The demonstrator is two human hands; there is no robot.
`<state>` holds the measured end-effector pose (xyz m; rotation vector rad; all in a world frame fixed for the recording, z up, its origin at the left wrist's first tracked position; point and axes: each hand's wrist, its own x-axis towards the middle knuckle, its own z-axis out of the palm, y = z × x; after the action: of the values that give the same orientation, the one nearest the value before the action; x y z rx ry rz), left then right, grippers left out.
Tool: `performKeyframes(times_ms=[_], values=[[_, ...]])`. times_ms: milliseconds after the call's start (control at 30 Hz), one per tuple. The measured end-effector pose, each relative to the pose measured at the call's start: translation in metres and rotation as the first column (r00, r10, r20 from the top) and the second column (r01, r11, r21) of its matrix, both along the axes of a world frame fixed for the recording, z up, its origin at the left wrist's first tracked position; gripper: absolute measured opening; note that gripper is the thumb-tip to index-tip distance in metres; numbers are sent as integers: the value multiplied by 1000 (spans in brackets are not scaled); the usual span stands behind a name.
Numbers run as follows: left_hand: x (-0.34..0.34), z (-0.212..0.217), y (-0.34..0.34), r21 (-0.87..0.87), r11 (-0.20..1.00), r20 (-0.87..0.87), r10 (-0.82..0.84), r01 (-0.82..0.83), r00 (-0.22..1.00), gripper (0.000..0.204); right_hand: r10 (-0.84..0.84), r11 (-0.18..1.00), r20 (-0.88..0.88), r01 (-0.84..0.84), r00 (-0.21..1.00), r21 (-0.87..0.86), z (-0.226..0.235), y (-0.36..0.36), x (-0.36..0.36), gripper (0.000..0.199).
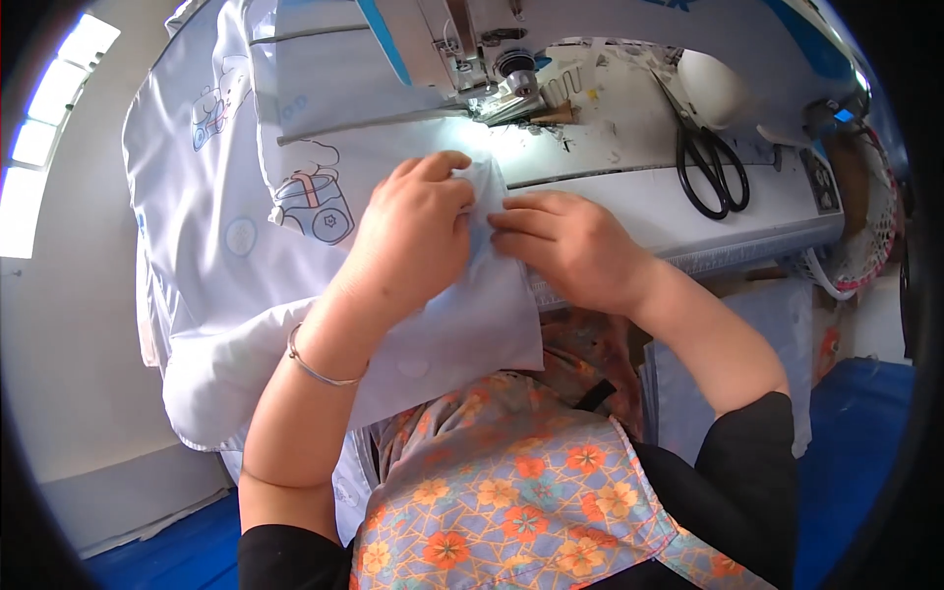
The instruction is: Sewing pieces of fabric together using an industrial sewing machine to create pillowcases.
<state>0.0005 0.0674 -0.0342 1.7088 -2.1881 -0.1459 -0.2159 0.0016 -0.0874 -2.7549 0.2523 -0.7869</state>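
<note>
- The cloth (295,147) was thin, smooth and white with a faint sheen, printed with small cartoon pictures in blue and grey outline. It draped in soft folds off the table's left side and down over the person's lap.
- A folded edge of the cloth lay at the table's front edge, just below the sewing machine's needle area, bunched into a narrow crease between the two hands.
- The table (629,197) was a hard, flat, pale surface with a ruler strip along its front edge and some scuffs and marks on top.
- The machine (472,49) was white-bodied with a metal presser foot and needle parts, brightly lit from beneath its arm.
- Scissors (713,167) with black loop handles and long metal blades lay on the table to the right, well apart from the hands, next to a rounded white cup shape (713,88).
- The left hand (413,241) was curled, fingers bent and close together, thumb and fingertips pinching the folded cloth edge from above. A thin metal bangle (320,366) circled that wrist.
- The right hand (570,246) lay flatter, fingers nearly straight and side by side, their tips pressing on the same fold and touching the left hand's fingers.
- The apron (511,492) at the bottom was a matte woven print of orange flowers on a blue and tan lattice, worn over black sleeves.
</note>
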Motion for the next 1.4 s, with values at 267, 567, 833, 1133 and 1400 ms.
performKeyframes(times_ms=[267,567,833,1133,1400], values=[[-16,-4,1,23,993,71,-118,117,990,23,-19,999,86,23,996,-45,4,0,5,22],[-17,-8,-20,-97,992,140,-61,75,988,22,-65,998,97,65,993,4,1,-7,10,23],[-45,19,13,106,994,547,-44,-17,836,9,-11,1000,140,10,990,7,-2,15,-8,22],[-36,21,4,32,999,616,1,-26,788,14,-104,993,109,98,989,64,-1,18,5,30],[-16,73,57,-101,983,519,186,-156,834,20,-82,995,31,84,996,-50,4,29,-8,40]])
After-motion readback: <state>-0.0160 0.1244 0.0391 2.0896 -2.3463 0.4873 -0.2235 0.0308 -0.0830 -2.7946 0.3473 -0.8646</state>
